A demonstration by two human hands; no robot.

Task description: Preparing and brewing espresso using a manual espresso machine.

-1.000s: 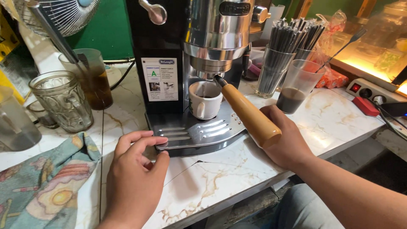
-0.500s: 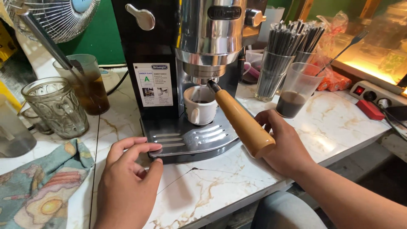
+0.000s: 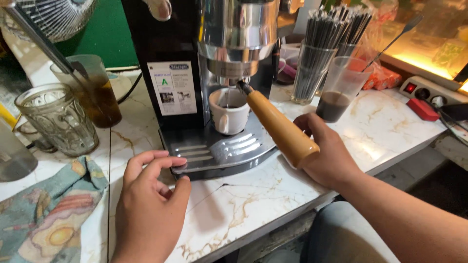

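the left hand (image 3: 148, 204) lies low on the marble table (image 3: 253, 204), palm down, wrist coming in from the bottom edge. its fingers (image 3: 156, 159) are loosely curled and a little apart, holding nothing; the tips rest at the front left corner of the drip tray (image 3: 219, 153) of the espresso machine (image 3: 195, 58). the thumb points toward the tray edge.

the right hand (image 3: 326, 153) sits on the table just right of the tray, forearm running in from the lower right. it is beside and partly behind the thick end of the wooden handle (image 3: 280, 129) of the portafilter, which slants from the machine's group head down toward the person. whether these fingers touch the handle or only rest next to it i cannot tell; they are half bent, not clamped round it.

a white cup (image 3: 229, 112) stands on the tray under the spout. a patterned cloth (image 3: 44, 214) lies left of the left hand, and a plastic cup of dark liquid (image 3: 339, 90) stands behind the right hand.
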